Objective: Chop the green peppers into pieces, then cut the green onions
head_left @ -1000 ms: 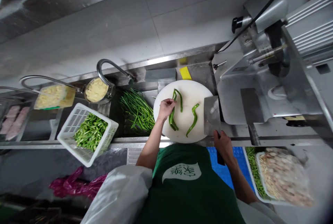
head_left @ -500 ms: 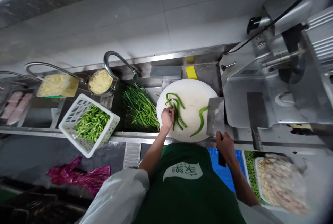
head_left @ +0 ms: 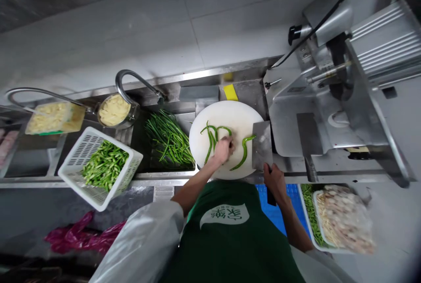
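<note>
A round white cutting board [head_left: 237, 114] lies on the steel counter in front of me. My left hand [head_left: 224, 150] is closed on a bunch of long green peppers [head_left: 211, 138] on the board's middle. One more curved green pepper [head_left: 243, 153] lies just to the right of that hand. My right hand [head_left: 275, 182] grips the dark handle of a broad cleaver [head_left: 262, 145], whose blade rests flat at the board's right edge, touching the curved pepper's tip.
A sink holds a heap of green stalks [head_left: 167, 138] left of the board. A white basket [head_left: 79, 153] of cut greens stands further left, with two containers of pale shreds [head_left: 113, 109] behind. A metal slicer machine [head_left: 329, 98] stands right. A tray of pale food [head_left: 342, 219] sits lower right.
My left hand has gathered the peppers and slid them right, toward the single curved pepper. The cleaver has stayed at the board's right edge.
</note>
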`<act>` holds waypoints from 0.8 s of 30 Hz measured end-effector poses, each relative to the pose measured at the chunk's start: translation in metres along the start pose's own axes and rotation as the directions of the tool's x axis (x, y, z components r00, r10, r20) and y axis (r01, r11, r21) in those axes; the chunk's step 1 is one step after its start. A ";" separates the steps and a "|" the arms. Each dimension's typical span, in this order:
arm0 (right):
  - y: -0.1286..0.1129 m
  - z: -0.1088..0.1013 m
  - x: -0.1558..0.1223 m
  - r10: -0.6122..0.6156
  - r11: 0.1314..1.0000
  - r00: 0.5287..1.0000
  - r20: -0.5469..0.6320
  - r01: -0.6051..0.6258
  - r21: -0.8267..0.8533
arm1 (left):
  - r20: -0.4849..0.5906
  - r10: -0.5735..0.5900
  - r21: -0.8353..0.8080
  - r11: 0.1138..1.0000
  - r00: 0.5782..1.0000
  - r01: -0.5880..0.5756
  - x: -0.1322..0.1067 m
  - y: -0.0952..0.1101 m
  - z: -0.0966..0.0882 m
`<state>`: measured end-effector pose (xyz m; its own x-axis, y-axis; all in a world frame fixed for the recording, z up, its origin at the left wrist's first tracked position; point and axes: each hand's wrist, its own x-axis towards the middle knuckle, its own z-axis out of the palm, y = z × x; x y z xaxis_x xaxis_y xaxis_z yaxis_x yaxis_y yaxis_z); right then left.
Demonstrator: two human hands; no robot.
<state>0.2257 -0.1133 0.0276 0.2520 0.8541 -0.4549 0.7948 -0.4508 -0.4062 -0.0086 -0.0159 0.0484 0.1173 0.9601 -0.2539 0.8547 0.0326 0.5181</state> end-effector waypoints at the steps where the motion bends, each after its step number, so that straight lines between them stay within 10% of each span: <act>1: 0.001 0.000 0.000 -0.002 1.000 1.000 -0.001 0.002 -0.004 | -0.027 0.034 -0.055 0.998 0.999 -0.036 -0.016 0.003 0.001; 9: 0.009 0.006 0.007 -0.033 0.996 0.999 -0.039 0.029 -0.090 | -0.373 -0.042 -0.212 0.976 0.927 -0.041 -0.059 -0.039 -0.023; 16: 0.011 0.010 0.007 -0.071 0.997 0.995 -0.072 0.068 -0.039 | -0.212 -0.165 -0.145 0.980 0.963 0.136 -0.060 -0.113 -0.009; 21: 0.008 0.008 0.006 -0.070 0.996 0.995 -0.074 0.065 -0.059 | -0.365 -0.113 -0.096 0.992 0.924 0.084 -0.055 -0.077 0.005; 24: 0.007 0.005 0.007 -0.055 0.998 0.997 -0.049 0.054 -0.026 | -0.223 -0.077 -0.097 0.994 0.972 0.056 -0.031 -0.031 0.020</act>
<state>0.2300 -0.1119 0.0180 0.2348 0.8893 -0.3924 0.8212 -0.3975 -0.4095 -0.0291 -0.0523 0.0240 -0.0648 0.9925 -0.1041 0.8069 0.1135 0.5797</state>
